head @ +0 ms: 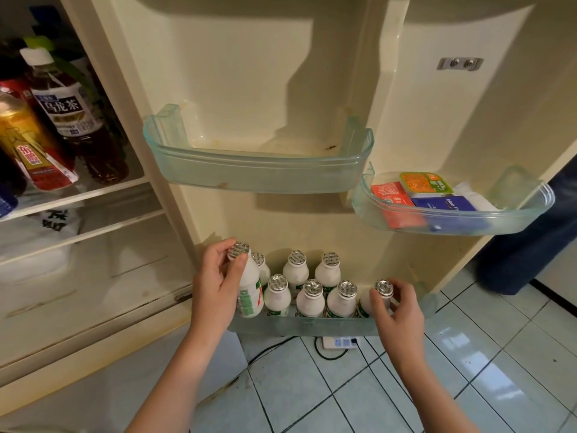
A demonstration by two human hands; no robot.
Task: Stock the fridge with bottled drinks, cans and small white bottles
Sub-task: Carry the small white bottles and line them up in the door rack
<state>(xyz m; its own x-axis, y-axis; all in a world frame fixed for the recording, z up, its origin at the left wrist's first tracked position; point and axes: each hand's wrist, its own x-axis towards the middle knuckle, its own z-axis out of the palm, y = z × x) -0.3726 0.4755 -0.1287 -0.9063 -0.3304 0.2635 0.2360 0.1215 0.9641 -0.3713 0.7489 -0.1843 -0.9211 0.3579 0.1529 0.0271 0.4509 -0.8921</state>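
Observation:
Several small white bottles [309, 303] with foil caps stand in two rows in the lowest door bin [312, 326] of the open fridge. My left hand [215, 282] grips one white bottle [249, 292] by its neck at the bin's left end, held slightly above the others. My right hand [396, 310] pinches the neck of another white bottle [383, 289] at the bin's right end. Tall bottled drinks [71, 114] stand on the fridge shelf at the left.
An empty clear door bin [259, 170] hangs above the bottles. A smaller bin [452, 220] to the right holds boxes and packets. A power strip [340, 342] with cables lies on the tiled floor below the door. A person's dark trouser leg [530, 245] stands at the right.

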